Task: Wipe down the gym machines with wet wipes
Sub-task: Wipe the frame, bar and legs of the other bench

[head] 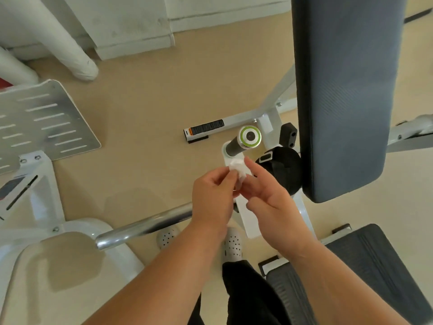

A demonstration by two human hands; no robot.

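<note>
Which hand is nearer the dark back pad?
Right. The right hand is just left of the back pad; the left hand is farther left, past the wet wipe.

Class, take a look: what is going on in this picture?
A person stands at a gym machine, pinching a small crumpled white wipe between the fingers of the left hand and right hand. The hands are just in front of the green-ringed handle, beside the dark back pad. No wiping contact is visible yet.
</note>
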